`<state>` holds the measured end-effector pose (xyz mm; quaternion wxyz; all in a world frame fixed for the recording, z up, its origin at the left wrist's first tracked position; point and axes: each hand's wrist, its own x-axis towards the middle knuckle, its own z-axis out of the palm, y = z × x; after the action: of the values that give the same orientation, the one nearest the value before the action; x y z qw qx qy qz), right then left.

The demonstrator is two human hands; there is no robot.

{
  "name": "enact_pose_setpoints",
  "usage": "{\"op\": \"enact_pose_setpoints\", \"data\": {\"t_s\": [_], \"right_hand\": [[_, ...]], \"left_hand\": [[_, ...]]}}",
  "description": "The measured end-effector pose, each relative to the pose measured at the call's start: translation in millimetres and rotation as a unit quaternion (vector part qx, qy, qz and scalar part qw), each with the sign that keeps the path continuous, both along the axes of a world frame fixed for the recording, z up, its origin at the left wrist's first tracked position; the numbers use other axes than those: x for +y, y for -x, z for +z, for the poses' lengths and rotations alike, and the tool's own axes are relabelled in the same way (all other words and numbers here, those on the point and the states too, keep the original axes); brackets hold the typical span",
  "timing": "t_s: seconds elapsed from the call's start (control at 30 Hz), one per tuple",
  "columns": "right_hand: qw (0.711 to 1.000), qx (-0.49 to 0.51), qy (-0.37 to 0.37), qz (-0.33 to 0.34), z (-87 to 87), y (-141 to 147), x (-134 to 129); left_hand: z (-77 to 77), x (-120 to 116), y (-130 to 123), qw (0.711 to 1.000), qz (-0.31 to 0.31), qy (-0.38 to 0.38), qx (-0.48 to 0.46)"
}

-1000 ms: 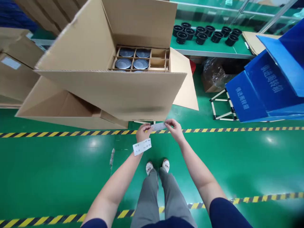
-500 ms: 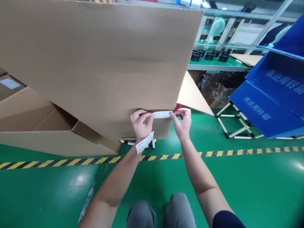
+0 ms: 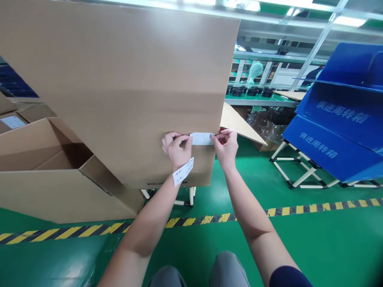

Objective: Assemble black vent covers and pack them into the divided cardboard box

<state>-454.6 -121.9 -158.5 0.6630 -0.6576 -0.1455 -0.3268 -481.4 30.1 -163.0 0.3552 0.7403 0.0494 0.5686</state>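
Note:
A white label [image 3: 202, 139] with faint print lies level against the lower right part of a large brown cardboard box [image 3: 134, 91]. My left hand [image 3: 178, 149] pinches the label's left end between thumb and finger. At its right end, my right hand [image 3: 226, 146] pinches the label close to the box's edge. A second white label [image 3: 183, 172] with dark print is stuck across my left wrist. Dark printed letters run along the bottom of the box, partly hidden by my left wrist.
An open cardboard box [image 3: 60, 193] stands at the left. Blue folded boxes [image 3: 329, 127] rest on a white tube frame [image 3: 302, 181] at the right. Behind is a green shelf [image 3: 260, 102] with black cups and a small fan [image 3: 255, 71]. Striped tape [image 3: 209, 219] crosses the floor.
The view has tilted up, so the floor tape sits lower. The label now shows its full face flatter against the box, where it looked narrower before. Both hands still pinch its ends.

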Motion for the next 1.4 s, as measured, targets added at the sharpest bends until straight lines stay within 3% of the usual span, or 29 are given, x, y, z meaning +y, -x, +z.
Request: {"op": "enact_pose_setpoints", "data": {"t_s": [0.83,1.03,1.1,1.2,1.23,1.27,1.33,1.4], "right_hand": [[0.998,-0.020,0.001,-0.055,-6.1,-4.0,9.2],[0.985,-0.024,-0.008,-0.171,-12.3,1.0,-5.7],[0.992,-0.068,0.004,-0.104,-9.2,7.8,-0.4],[0.988,-0.058,0.050,0.131,-5.0,10.2,12.4],[0.983,-0.037,0.039,0.174,-5.5,8.8,14.4],[0.983,-0.016,0.009,0.180,-7.5,7.3,14.4],[0.992,0.008,-0.055,0.114,-15.0,7.7,9.6],[0.996,0.013,-0.033,0.080,-24.8,15.9,3.7]], "left_hand": [[-11.5,-2.2,-5.5,1.000,-0.011,0.008,-0.020],[-12.9,3.4,-4.7,0.994,0.032,0.101,-0.036],[-16.1,3.3,-4.4,0.996,0.020,0.086,-0.028],[-21.8,3.5,-4.0,0.997,0.017,0.072,-0.019],[-23.5,4.5,-3.5,0.997,0.018,0.072,-0.019],[-24.8,6.1,-2.5,0.997,0.016,0.073,-0.022],[-26.5,9.8,0.8,0.997,0.001,0.075,-0.031],[-26.9,12.2,5.6,0.996,-0.019,0.082,-0.038]]}}
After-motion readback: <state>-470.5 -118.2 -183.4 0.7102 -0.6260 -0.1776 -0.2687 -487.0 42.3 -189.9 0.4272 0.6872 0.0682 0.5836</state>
